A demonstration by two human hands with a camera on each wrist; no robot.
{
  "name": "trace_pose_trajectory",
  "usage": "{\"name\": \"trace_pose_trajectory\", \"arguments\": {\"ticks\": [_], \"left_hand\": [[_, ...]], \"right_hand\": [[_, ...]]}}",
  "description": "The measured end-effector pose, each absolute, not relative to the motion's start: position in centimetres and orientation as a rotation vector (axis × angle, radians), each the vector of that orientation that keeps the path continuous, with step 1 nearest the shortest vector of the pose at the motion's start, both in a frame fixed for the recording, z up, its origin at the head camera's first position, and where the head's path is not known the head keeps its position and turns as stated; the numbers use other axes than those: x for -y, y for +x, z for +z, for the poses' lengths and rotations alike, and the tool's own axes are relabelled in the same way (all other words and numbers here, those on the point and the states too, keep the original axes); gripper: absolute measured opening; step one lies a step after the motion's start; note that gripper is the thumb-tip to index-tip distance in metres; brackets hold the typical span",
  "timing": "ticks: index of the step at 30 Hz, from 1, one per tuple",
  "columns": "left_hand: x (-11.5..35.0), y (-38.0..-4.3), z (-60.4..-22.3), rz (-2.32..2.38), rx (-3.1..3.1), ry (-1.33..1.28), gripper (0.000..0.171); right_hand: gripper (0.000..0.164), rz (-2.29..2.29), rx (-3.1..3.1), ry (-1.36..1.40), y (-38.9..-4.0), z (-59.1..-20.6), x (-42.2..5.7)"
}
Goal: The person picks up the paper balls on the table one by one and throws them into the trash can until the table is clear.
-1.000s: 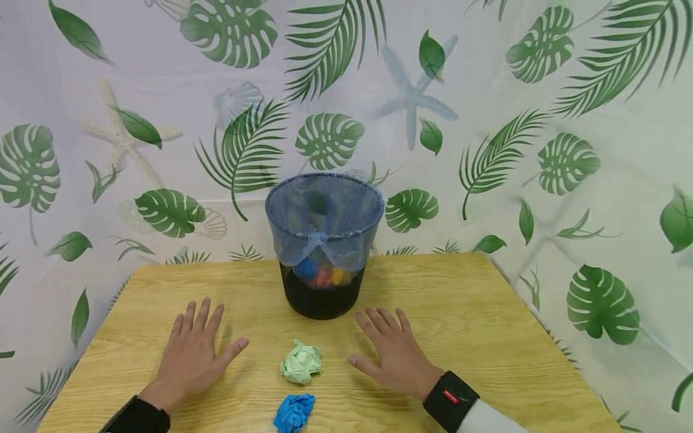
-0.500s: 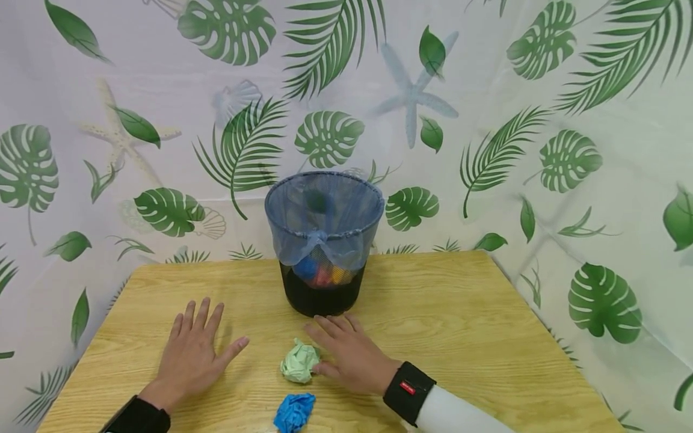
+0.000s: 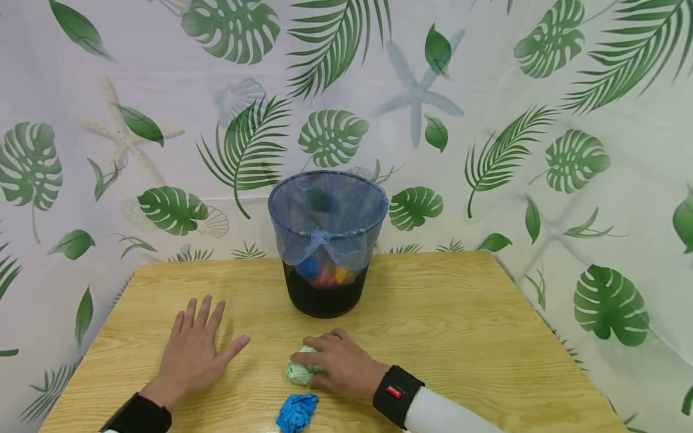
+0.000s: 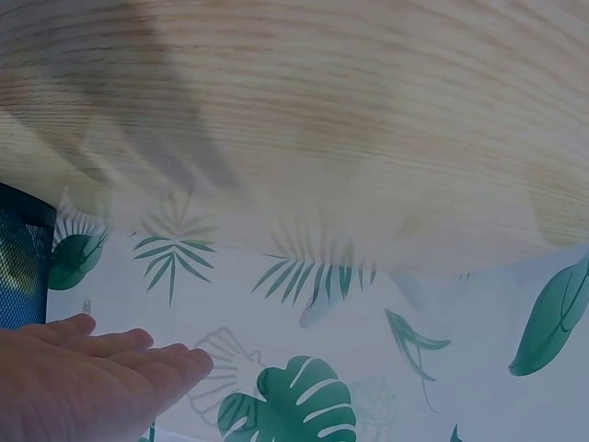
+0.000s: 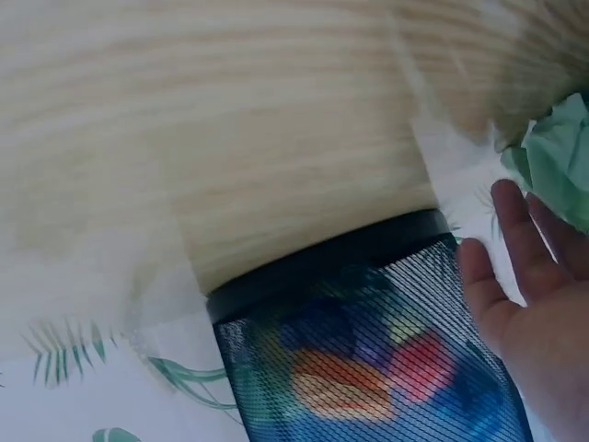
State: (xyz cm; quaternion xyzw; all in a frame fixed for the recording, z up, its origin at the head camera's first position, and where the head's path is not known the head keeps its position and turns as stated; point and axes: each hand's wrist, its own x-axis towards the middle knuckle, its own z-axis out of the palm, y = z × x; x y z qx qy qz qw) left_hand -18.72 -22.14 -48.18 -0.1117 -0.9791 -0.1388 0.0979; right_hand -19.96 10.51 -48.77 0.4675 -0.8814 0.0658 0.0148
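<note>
A crumpled ball of light green paper (image 3: 297,373) is on the wooden table, in front of the bin. My right hand (image 3: 346,365) has its fingers curled over the far side of this ball and its thumb at the near side, gripping it. In the right wrist view the green paper ball (image 5: 557,166) shows at the fingertips, partly cut off by the frame. Closer to me lies a crumpled blue paper ball (image 3: 296,412), touched by neither hand. My left hand (image 3: 192,358) is palm down at the left with its fingers straight and spread, holding nothing.
Behind the paper balls stands a black mesh bin (image 3: 323,300) with a blue bag (image 3: 330,207) folded over its rim. Blue, red and yellow items show through its mesh. A leaf-patterned cloth (image 3: 465,180) hangs behind the table (image 3: 449,307).
My right hand has moved left from beside the green paper ball, and its fingers have closed around it. The left hand has stayed in place.
</note>
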Motion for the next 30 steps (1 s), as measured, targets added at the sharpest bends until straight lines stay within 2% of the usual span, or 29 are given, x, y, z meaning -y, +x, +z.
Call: {"name": "trace_pose_trajectory", "arguments": {"ticks": [7, 12, 19, 30], "left_hand": [[21.9, -18.8, -48.1, -0.411, 2.907, -0.329, 0.098], [21.8, -18.8, -48.1, -0.416, 2.915, -0.331, 0.098], [21.7, -18.7, -48.1, -0.441, 2.921, -0.341, 0.099], [21.4, -18.8, -48.2, -0.430, 2.906, -0.355, 0.096]], "right_hand": [[0.042, 0.407, 2.707, 1.394, -19.7, -48.9, -11.1], [0.039, 0.538, 2.690, 1.346, -19.6, -48.5, -11.8], [0.043, 0.624, 2.594, 1.214, -19.3, -46.1, -12.9], [0.057, 0.723, 2.198, 1.169, -20.0, -41.6, -15.3]]}}
